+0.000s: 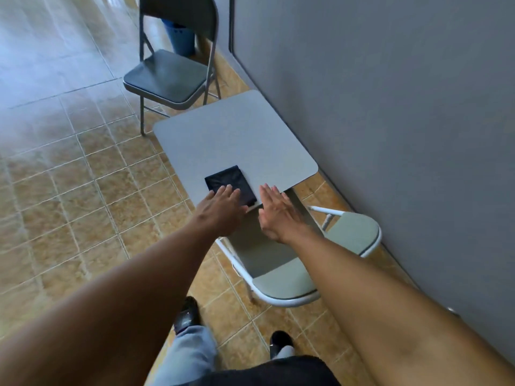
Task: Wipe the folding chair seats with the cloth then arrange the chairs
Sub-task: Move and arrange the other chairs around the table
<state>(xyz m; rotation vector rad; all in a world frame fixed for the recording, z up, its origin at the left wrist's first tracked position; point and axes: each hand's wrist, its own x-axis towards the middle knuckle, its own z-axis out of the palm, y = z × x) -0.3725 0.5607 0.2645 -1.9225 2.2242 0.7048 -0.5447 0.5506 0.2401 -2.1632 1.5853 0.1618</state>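
Observation:
A folded black cloth (230, 184) lies flat near the front edge of a small grey table (234, 135). My left hand (220, 210) is stretched out flat, its fingertips over the cloth's near edge. My right hand (278, 215) hovers open just right of the cloth, at the table's front edge. A pale green folding chair (281, 263) with a white frame stands under my arms, partly tucked beneath the table. A dark grey folding chair (167, 76) stands beyond the table's far end.
A grey wall (390, 107) runs along the right side, close to the table and the green chair. A blue bin (181, 37) sits behind the dark chair. Tan tiled floor (69, 176) spreads to the left. My shoes (189, 313) are below.

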